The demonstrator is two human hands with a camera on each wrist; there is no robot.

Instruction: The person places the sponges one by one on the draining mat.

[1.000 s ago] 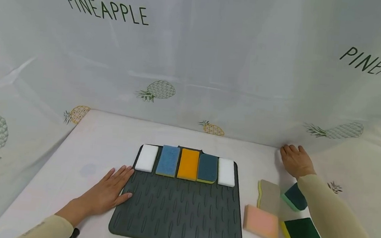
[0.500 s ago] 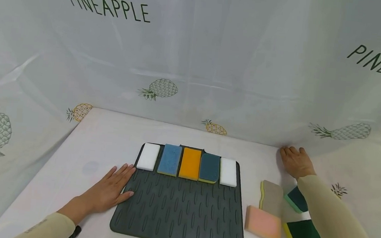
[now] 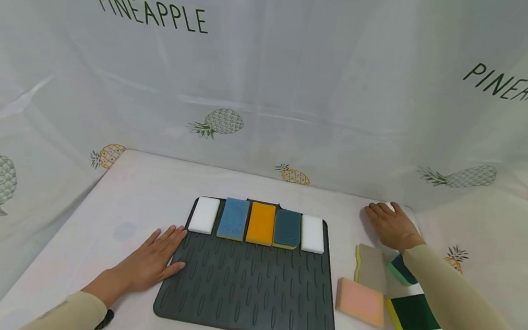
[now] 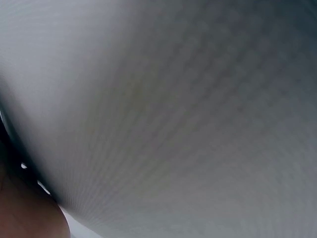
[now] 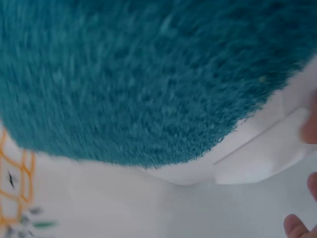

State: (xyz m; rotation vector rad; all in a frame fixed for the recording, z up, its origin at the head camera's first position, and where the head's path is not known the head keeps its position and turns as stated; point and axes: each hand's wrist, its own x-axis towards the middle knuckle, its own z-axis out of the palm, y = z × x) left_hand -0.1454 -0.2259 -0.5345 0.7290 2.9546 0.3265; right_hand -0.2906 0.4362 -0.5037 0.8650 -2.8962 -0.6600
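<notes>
My left hand (image 3: 154,257) lies flat with fingers spread, fingertips on the left edge of the dark grey ridged mat (image 3: 253,290). Pale fabric fills the left wrist view, with some skin (image 4: 29,215) at lower left. My right hand (image 3: 390,226) reaches to the table's back right corner, palm down, fingers spread. In the right wrist view, a white block (image 5: 270,151) shows between its blurred thumb and fingertips (image 5: 294,225). A teal sponge (image 5: 148,84) fills the foreground there. Across the mat's far end stand white (image 3: 204,215), blue (image 3: 233,218), orange (image 3: 261,223), dark teal (image 3: 288,228) and white (image 3: 312,233) sponges.
Right of the mat lie a grey-beige sponge (image 3: 370,268), a pink sponge (image 3: 360,301), a dark green sponge with a yellow side (image 3: 414,314) and a dark teal sponge (image 3: 403,270) partly behind the right forearm. A pineapple-print sheet (image 3: 299,84) walls the table.
My right hand has shifted left along the back edge and its fingers have spread, with white now showing between them. My left hand and the sponges stay put; the head view sways slightly.
</notes>
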